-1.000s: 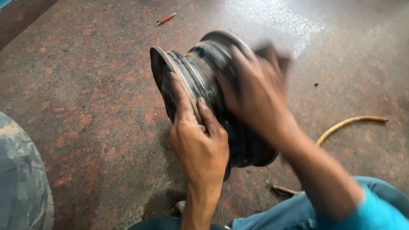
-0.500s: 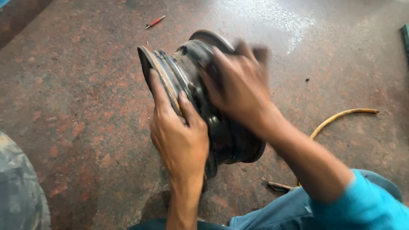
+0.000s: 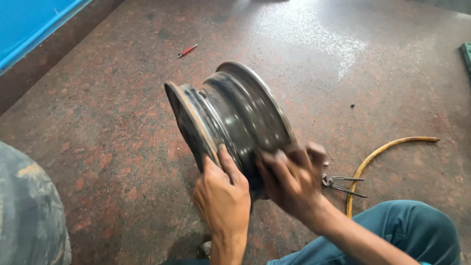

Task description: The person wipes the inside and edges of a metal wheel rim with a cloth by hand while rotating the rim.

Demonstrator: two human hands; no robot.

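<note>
Bare steel wheel rim (image 3: 230,118) is standing on edge on the speckled reddish floor (image 3: 98,108), tilted a bit. Left hand (image 3: 222,196) has its fingers (image 3: 226,159) wrapped over the near flange, gripping it. Right hand (image 3: 293,179) is blurred against the rim's lower barrel; can't tell if it's closed. Pincers (image 3: 343,184) and a yellow hose (image 3: 378,157) lie just right, a red pen (image 3: 187,50) further off. Blue panel (image 3: 29,24) top left, tyre (image 3: 27,216) at the left edge, lots of open floor beyond.

I count one wheel rim (image 3: 230,118), one pincers (image 3: 343,184), one yellow hose (image 3: 387,152), one red screwdriver (image 3: 187,50), perhaps one tyre (image 3: 27,216).
</note>
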